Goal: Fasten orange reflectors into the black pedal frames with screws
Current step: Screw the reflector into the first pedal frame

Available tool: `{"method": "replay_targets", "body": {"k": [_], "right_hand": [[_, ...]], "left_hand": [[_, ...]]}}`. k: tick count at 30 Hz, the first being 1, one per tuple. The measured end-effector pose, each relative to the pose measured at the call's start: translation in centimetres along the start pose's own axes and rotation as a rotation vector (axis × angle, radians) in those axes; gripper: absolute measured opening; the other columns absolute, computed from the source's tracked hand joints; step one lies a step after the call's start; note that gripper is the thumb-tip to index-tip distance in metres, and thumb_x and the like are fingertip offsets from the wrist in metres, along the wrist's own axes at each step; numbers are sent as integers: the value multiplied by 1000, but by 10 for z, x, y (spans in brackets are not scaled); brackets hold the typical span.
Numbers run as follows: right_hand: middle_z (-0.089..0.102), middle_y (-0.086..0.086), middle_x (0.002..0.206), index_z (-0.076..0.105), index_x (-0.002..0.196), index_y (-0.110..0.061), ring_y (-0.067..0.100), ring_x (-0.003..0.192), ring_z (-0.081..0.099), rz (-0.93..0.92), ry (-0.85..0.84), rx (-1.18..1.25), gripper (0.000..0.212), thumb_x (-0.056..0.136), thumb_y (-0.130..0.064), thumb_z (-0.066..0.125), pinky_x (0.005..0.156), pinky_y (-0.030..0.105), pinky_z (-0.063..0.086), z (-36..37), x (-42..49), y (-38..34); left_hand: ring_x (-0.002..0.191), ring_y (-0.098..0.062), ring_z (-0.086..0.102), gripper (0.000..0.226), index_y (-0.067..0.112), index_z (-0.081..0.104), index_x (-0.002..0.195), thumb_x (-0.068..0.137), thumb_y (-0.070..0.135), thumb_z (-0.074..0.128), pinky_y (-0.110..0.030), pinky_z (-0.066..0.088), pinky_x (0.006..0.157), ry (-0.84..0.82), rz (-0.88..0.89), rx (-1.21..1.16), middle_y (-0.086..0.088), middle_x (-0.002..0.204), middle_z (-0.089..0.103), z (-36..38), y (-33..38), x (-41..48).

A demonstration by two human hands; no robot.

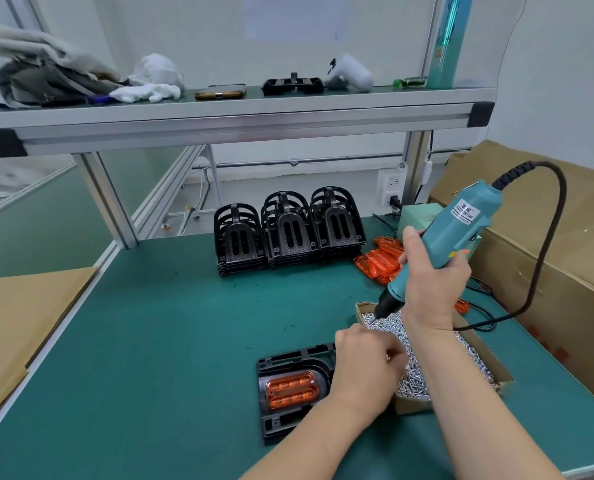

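Pedal frame (290, 359) partly behind left hand (364, 362), fingertips unseen.

Open green mat (157, 323) left of the pedal frame (286, 359); screw box (411, 406) at its right, frame stacks (288, 233) behind.

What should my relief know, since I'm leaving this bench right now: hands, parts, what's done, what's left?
Right hand grips the electric screwdriver, its bit down in the screw box.
Left hand reaches into the same box, fingers curled; whether they hold a screw can't be made out.
One pedal frame lies in front with an orange reflector seated; no fastening screws discernible.
Left: screw it down, then do the three stacks of frames at the back, using the loose reflectors beside them.
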State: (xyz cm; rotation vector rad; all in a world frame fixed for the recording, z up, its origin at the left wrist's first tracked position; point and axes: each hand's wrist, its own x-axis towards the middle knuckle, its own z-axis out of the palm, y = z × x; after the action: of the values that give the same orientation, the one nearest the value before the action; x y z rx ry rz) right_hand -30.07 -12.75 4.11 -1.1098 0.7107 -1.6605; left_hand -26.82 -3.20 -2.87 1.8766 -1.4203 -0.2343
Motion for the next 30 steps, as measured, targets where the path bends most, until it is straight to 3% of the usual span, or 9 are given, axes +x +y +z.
{"method": "replay_targets", "body": {"k": [3, 5, 9, 13, 21, 30], "right_hand": [[59, -3, 68, 60, 80, -26, 18, 62, 54, -11, 30, 38, 17, 84, -21, 76, 63, 35, 49, 2, -1, -2], [59, -4, 63, 60, 83, -23, 11, 55, 54, 1, 60, 78, 17, 87, -16, 75, 58, 28, 49, 3, -2, -7], [56, -2, 59, 59, 88, -19, 9, 51, 52, 49, 92, 171, 15, 91, -12, 72, 55, 23, 47, 6, -8, -13], [55, -5, 56, 57, 87, -20, 9, 52, 50, 131, 84, 268, 16, 91, -15, 72, 55, 23, 45, 13, -21, -15], [53, -7, 53, 57, 84, -18, 9, 50, 49, 151, 47, 319, 17, 81, -22, 73, 53, 21, 43, 31, -42, -21], [53, -4, 55, 56, 86, -12, 8, 51, 51, 125, 22, 293, 22, 82, -24, 74, 54, 19, 46, 33, -48, -19]], "left_hand": [[89, -11, 57, 2, 21, 75, 81, 82, 20, 73, -27, 43, 85, 42, -128, -208, 6, 84, 71, -15, -3, -4], [75, -6, 58, 8, 19, 74, 75, 80, 12, 76, -20, 46, 74, 116, -280, -470, 7, 76, 69, -28, -9, -9], [64, -13, 54, 20, 13, 68, 71, 83, -2, 66, -22, 43, 62, 223, -592, -1069, -2, 66, 63, -58, -26, -15], [62, -15, 58, 15, 8, 69, 75, 82, -4, 64, -23, 48, 58, 179, -727, -1414, -10, 72, 67, -79, -38, -22], [64, -23, 64, 11, 0, 65, 84, 75, -6, 66, -28, 54, 55, 88, -871, -1695, -19, 83, 69, -82, -42, -34], [62, -23, 63, 17, -1, 62, 90, 74, -5, 64, -29, 55, 56, 80, -902, -1711, -20, 81, 69, -80, -38, -35]]}}
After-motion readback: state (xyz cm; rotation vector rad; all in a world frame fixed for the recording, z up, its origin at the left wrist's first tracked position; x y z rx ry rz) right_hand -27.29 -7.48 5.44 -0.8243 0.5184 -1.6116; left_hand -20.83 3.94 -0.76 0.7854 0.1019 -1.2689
